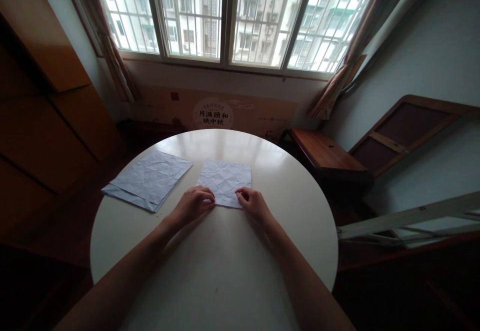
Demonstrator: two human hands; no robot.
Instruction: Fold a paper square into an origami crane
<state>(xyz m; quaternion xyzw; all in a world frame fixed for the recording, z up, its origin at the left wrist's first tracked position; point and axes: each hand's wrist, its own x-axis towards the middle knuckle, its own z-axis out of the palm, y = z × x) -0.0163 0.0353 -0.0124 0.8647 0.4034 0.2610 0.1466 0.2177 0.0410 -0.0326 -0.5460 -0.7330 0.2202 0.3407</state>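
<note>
A creased, pale bluish sheet of paper [225, 176] lies flat on the white round table [217, 271], its near edge facing me. My left hand [194, 203] rests at the lower left of this sheet, thumb and forefinger pinched on its near edge. At the lower right, my right hand [256, 205] has its fingers curled, with the tips closed on the sheet near the right corner. To the left, a stack of larger creased paper sheets [150, 178] sits by the table's left edge, apart from both hands.
Behind the table, a printed cardboard panel [255, 108] leans under the barred window [225, 21]. A wooden bench [322, 148] stands at the back right, near a brown framed board [405, 126] against the wall. Wooden cabinets [41, 141] line the left side.
</note>
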